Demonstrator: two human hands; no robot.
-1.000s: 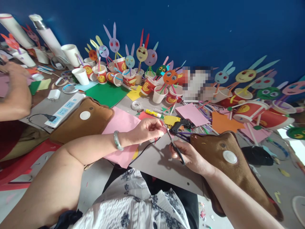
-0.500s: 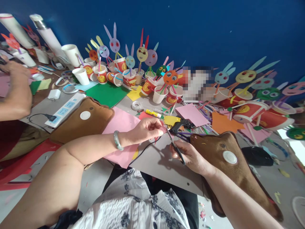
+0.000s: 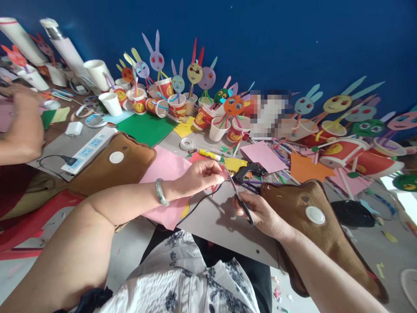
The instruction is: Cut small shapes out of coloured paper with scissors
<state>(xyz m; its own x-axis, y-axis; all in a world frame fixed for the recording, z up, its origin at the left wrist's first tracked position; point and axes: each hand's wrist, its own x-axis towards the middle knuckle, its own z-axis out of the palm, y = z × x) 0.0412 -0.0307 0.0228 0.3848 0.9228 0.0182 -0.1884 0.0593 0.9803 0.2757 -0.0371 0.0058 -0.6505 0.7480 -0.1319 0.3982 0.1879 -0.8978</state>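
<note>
My left hand [image 3: 203, 177], with a bangle on its wrist, pinches a small pinkish-red piece [image 3: 224, 174] between thumb and fingertips. Black-handled scissors [image 3: 243, 203] are in my right hand [image 3: 257, 212], their blades pointing up and left against the small piece. How far the blades are apart is too small to tell. Beneath my left forearm lies a sheet of pink paper [image 3: 166, 167]. A yellow glue stick [image 3: 209, 154] and a black glue gun [image 3: 245, 171] lie just beyond my hands.
Brown plush cushions lie left [image 3: 107, 167] and right [image 3: 312, 234]. Paper cups with rabbit-faced figures [image 3: 178, 83] line the blue wall. A power strip [image 3: 89, 150], green paper [image 3: 146, 128] and paper scraps are on the table. Another person's arm [image 3: 24, 121] is at far left.
Both my hands stay in nearly the same place. The scissor blades have shifted very slightly by the small piece.
</note>
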